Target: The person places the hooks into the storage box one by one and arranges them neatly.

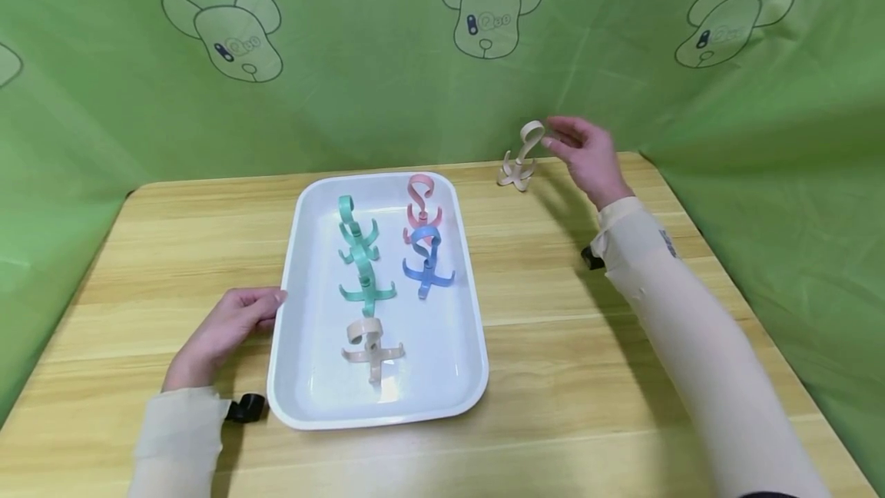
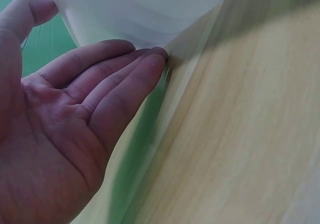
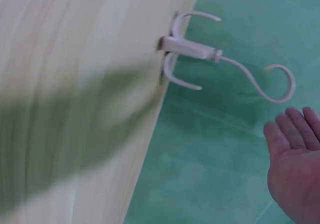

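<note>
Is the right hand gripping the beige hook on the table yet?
No: in the right wrist view the right hand is open with straight fingers, apart from the beige hook.

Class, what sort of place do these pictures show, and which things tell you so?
Probably a staged tabletop set, not a home: a green cartoon-bear cloth backdrop surrounds a light wooden table bearing a white plastic tray of coloured plastic hooks.

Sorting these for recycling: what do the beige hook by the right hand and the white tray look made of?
Beige hook: seemingly moulded plastic, matte, with a thin, smooth, evenly coloured curl. White tray: probably plastic or melamine, glossy, with soft reflections and a rounded rim; the look leaves it open.
</note>
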Demonstrator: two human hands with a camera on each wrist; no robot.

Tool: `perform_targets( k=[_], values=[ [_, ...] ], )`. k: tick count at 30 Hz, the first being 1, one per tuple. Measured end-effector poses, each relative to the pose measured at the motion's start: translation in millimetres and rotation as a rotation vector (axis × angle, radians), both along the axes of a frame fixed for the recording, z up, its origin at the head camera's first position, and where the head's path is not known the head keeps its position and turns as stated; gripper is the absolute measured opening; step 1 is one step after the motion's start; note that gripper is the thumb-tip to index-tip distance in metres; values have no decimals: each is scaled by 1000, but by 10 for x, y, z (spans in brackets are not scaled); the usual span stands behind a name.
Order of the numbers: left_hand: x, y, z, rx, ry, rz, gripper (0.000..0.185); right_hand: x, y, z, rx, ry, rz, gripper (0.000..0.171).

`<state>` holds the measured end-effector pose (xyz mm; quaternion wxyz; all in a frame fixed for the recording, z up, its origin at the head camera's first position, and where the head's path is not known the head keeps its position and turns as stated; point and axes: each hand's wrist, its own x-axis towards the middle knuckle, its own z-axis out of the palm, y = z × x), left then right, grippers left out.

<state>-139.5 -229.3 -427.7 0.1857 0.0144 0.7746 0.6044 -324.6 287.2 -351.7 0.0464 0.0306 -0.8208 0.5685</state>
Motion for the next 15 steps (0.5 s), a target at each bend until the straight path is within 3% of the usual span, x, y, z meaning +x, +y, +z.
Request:
perform_targets(
  k=[4, 15],
  values=[
    [-8, 2, -16, 15, 10, -3, 47, -46, 4, -62, 66, -31, 6, 60],
    [-20, 4, -38, 32, 14, -4, 47, -185, -24, -149, -5, -61, -34, 52]
  ],
)
